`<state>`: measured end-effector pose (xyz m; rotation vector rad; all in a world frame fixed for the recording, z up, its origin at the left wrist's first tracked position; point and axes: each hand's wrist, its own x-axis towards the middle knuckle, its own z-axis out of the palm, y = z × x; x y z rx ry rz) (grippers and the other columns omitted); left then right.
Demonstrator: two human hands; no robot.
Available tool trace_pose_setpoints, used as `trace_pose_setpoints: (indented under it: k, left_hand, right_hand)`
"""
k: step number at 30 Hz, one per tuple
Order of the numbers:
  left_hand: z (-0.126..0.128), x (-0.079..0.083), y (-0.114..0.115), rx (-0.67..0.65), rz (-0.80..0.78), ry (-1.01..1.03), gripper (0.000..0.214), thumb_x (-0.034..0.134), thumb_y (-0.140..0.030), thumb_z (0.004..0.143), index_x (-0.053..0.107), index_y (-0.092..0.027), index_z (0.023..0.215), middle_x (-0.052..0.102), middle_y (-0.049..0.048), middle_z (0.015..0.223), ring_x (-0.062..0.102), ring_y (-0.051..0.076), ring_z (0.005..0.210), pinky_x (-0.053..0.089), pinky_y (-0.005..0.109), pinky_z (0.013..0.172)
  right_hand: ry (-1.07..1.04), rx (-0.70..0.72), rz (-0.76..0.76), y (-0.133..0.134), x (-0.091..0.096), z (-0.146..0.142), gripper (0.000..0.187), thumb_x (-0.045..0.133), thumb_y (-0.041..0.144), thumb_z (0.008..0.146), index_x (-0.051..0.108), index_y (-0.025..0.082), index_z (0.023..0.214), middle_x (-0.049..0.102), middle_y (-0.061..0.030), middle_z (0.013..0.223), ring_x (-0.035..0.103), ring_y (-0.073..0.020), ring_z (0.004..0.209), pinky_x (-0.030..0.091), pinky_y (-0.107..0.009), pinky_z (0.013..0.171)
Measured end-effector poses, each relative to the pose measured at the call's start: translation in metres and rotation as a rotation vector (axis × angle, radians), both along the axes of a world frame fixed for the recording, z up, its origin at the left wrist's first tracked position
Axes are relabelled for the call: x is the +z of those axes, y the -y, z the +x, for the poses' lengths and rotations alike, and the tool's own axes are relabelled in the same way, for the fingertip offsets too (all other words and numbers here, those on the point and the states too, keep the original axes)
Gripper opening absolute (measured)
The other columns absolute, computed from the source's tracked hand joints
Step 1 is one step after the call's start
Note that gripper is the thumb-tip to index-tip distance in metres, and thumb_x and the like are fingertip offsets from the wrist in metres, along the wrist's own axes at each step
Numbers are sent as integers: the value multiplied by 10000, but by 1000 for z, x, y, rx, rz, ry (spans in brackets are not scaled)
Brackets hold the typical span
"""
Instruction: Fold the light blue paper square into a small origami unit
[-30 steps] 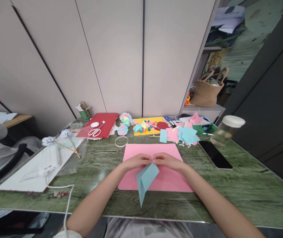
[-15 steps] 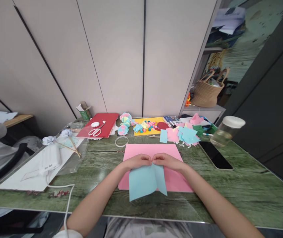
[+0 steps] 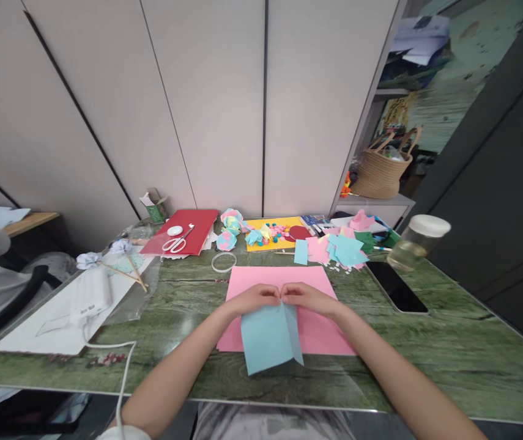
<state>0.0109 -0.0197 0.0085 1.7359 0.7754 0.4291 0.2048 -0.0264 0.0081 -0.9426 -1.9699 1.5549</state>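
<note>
Blue paper (image 3: 268, 337) pinched by left hand (image 3: 256, 298), right hand (image 3: 307, 297); free lower edge dangles past pink sheet (image 3: 323, 333), over counter (image 3: 435, 360).

this looks like a craft corner indoors; whether it belongs to a home, a studio or an office cannot be told. a glossy green wood-grain desk (image 3: 463, 354) stands against tall, flat grey panels (image 3: 215, 104) with dark seams. papercraft supplies cover it: a creased light-blue paper sheet (image 3: 268, 339) above a flat pink paper sheet (image 3: 284, 276), white-handled scissors (image 3: 182, 239) on a red rectangular folder or card (image 3: 201, 223), a ruffled multicoloured paper ball (image 3: 227, 241), and a loose pile of pink and blue paper squares (image 3: 346, 249). everyday belongings mix in: a black-screened phone (image 3: 396, 287) and a clear, white-lidded bottle (image 3: 415, 244). on the right, a grey shelf unit (image 3: 399, 201) holds a tan woven basket (image 3: 378, 174).
</note>
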Motion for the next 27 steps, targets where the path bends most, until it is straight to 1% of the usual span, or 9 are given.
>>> trace_pose_setpoints:
  k: [12,27]
  left_hand:
    - [2,-3,-1,62,100,4,149,466,-286,725,508,-143,714,444,-24,669,397,105,639,324,211,616]
    - [4,-5,0,106,157,33,147,447,-275,729,488,-143,678,429,-31,638,389,100,622,313,206,600]
  right_hand:
    - [-49,-24,47,-1,1,-1,253,504,419,749,510,168,729,457,4,718,408,-134,705,323,-245,658]
    - [-97,-59,48,1,1,-2,218,491,384,771,510,169,741,449,9,733,397,-124,695,301,-235,634]
